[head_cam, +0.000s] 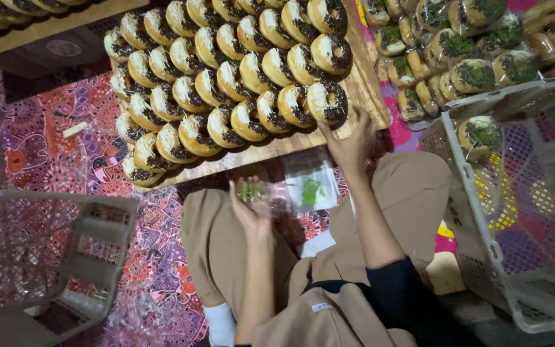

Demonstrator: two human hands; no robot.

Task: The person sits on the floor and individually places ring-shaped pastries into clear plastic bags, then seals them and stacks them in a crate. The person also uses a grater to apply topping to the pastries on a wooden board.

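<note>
Here the right hand (pixel 353 142) reached, fingers open, to the nearest doughnut (pixel 327 101) at the edge of the wooden board (pixel 366 90), while the left hand (pixel 252 209) gripped a clear bag (pixel 250 191). A rough pinch could probably smear its icing.

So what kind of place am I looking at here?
Probably a small home doughnut-packing spot on the floor: a wooden board of topped doughnuts, bagged doughnuts piled by white plastic crates, over a patterned mat.
</note>
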